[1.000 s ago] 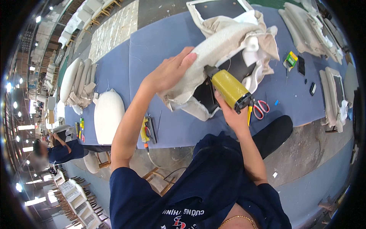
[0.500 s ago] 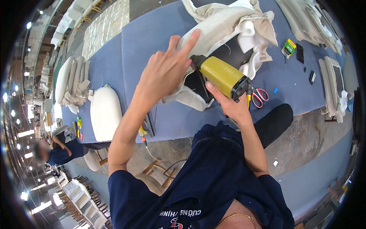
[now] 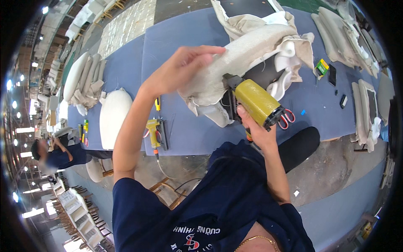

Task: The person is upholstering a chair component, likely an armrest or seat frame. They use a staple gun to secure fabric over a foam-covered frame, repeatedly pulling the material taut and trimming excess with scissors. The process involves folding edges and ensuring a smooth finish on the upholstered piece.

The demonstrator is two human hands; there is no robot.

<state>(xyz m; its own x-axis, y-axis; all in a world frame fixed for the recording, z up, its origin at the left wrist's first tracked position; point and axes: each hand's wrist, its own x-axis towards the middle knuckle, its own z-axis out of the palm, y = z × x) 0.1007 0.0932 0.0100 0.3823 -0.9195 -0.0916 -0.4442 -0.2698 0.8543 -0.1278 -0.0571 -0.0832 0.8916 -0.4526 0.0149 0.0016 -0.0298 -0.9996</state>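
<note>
My right hand [image 3: 261, 132] grips a large yellow pneumatic stapler [image 3: 257, 100], its dark nose over the near edge of a beige upholstered piece [image 3: 241, 52]. The fabric on that piece is partly folded back, baring a black board [image 3: 268, 69] and white padding [image 3: 286, 61]. Held above the left end of the piece, my left hand [image 3: 178, 69] is blurred, index finger stretched out and nothing in it. I cannot tell whether it touches the fabric. Red-handled scissors [image 3: 286, 119] lie partly hidden behind the stapler.
Left of me on the blue-grey table [image 3: 189, 134] lie a smaller yellow-green air stapler [image 3: 154, 132] and a cream cushion [image 3: 115, 117]. Stacked covered panels [image 3: 338, 38], a phone [image 3: 332, 74] and a green-yellow box [image 3: 322, 67] sit at the right. A co-worker [image 3: 67, 155] stands far left.
My left hand has moved left and lifted off the spot beside the stapler's nose. The stapler in my right hand has shifted slightly right and down, and the whole view has shifted too.
</note>
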